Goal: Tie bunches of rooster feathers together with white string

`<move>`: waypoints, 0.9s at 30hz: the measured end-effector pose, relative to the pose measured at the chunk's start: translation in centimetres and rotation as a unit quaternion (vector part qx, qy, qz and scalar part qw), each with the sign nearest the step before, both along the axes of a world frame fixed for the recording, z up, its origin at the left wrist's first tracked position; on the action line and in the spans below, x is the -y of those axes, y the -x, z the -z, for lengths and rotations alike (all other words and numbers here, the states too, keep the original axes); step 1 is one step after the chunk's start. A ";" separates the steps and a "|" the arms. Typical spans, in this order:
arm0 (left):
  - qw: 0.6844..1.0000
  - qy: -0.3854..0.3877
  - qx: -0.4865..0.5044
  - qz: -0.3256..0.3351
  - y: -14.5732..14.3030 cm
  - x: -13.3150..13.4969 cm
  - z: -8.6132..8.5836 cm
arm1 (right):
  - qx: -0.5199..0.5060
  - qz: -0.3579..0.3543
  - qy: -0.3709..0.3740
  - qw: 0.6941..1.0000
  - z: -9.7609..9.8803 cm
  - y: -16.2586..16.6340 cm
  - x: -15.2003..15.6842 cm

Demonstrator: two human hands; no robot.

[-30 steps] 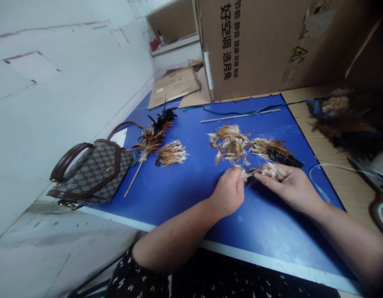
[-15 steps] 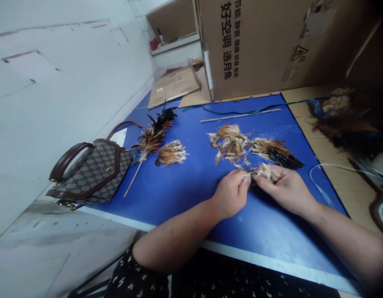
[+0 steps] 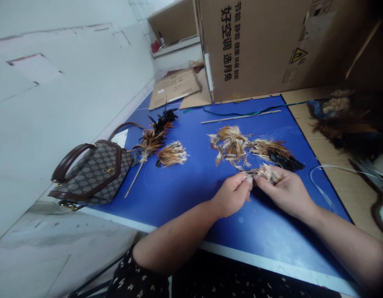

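Both hands meet over a blue table (image 3: pixel 185 190). My left hand (image 3: pixel 231 194) is closed, pinching the pale quill ends of a small bunch of feathers (image 3: pixel 267 173). My right hand (image 3: pixel 286 191) is curled round the same bunch, its thumb on top. Just beyond the hands lies a loose pile of tan and brown feathers (image 3: pixel 230 142) with darker black-tipped ones (image 3: pixel 280 154) beside it. Farther left lie a small tan feather tuft (image 3: pixel 172 153) and a feather stick with black and orange plumes (image 3: pixel 152 136).
A patterned brown handbag (image 3: pixel 92 174) sits at the table's left corner. A big cardboard box (image 3: pixel 266 45) stands at the back, with a thin rod (image 3: pixel 241 116) and green cord before it. More dark feathers (image 3: pixel 346 120) and a clear tube (image 3: pixel 321 182) lie at the right.
Both hands drew slightly nearer together and toward me, with the bunch now gathered tighter between them. Nothing else on the table moved.
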State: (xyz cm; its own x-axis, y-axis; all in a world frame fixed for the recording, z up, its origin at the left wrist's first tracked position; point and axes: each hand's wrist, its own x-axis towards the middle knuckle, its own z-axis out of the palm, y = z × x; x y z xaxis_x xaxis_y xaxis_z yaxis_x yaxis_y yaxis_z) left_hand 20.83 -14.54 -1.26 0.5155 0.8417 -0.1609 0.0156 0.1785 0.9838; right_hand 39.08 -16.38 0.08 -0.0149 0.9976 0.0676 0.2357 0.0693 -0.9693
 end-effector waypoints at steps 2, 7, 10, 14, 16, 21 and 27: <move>1.000 0.008 0.003 -0.002 0.0 -0.1 0.3 | 0.005 0.005 0.005 1.000 0.0 0.0 0.0; 0.999 -0.011 0.012 -0.046 -0.1 -0.2 0.5 | -0.020 0.032 -0.008 0.999 -0.5 0.2 0.1; 0.994 -0.043 -0.005 -0.096 -0.5 0.0 0.5 | -0.040 0.041 0.000 0.998 -0.8 0.4 0.2; 0.988 -0.064 -0.002 -0.140 -0.8 0.4 0.4 | -0.072 0.045 0.025 0.996 0.0 0.4 0.2; 0.987 -0.069 0.001 -0.145 -0.8 0.5 0.2 | -0.081 0.050 0.040 0.995 0.6 0.2 0.2; 0.987 -0.094 -0.023 -0.125 -0.6 0.8 0.1 | -0.101 0.030 0.065 0.992 1.2 0.5 0.5; 0.988 -0.091 0.000 -0.125 -1.1 0.8 0.8 | -0.160 0.017 0.086 0.983 1.0 1.4 0.9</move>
State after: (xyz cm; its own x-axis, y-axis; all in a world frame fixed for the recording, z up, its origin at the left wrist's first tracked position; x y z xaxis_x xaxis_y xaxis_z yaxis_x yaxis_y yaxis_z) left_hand 21.90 -15.35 -2.04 0.2886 0.9574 0.0044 -0.0060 -0.0027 1.0000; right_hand 37.69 -17.25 -0.95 0.0141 0.9942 -0.1062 -0.0833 -0.1046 -0.9910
